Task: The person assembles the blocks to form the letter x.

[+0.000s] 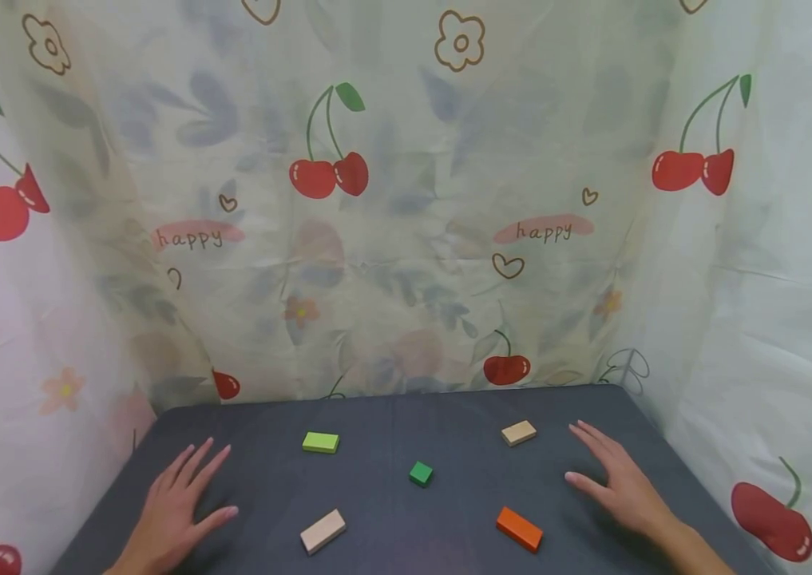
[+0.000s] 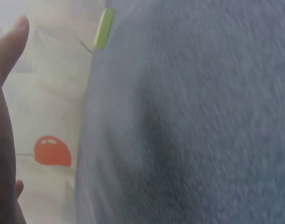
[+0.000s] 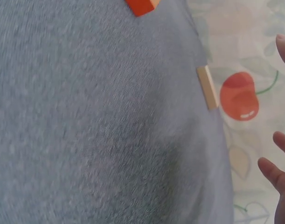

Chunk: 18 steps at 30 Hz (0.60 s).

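Hands (image 1: pixel 170 511) (image 1: pixel 623 485) spread-fingered, well apart, five blocks (image 1: pixel 519 529) between them, green cube (image 1: pixel 421 473) midmost

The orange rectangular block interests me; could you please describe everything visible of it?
The orange rectangular block is plain, elongated and straight-edged, perhaps painted wood. It lies flat on the dark grey, fabric-like tabletop, right of centre in the head view, its far end towards the left. Only the tabletop appears to touch it; the right wrist view shows just one end, cut off by the top edge.
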Motion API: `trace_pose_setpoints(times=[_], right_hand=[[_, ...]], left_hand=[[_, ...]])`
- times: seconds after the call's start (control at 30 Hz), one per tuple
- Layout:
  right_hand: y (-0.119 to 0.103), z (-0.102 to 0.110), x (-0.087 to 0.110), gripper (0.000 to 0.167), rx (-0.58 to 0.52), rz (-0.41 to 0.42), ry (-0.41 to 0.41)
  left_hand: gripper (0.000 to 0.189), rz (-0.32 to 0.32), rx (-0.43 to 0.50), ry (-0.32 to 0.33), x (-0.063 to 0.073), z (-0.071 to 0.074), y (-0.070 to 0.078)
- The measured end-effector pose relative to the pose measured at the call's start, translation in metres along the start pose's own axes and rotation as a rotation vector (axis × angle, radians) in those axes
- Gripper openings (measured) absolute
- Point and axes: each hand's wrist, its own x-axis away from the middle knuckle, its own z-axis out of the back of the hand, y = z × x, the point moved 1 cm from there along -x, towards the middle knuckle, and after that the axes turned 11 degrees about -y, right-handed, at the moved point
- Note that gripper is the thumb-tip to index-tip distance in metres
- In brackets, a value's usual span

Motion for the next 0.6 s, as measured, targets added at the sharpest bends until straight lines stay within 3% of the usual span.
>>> trace_pose_setpoints(times=[0.6], right_hand=[[-0.035, 0.008, -0.005, 0.062, 0.007, 0.066, 0.184]], left_hand=[[0.083, -0.071, 0.156, 0.092, -0.021, 0.01, 0.045]])
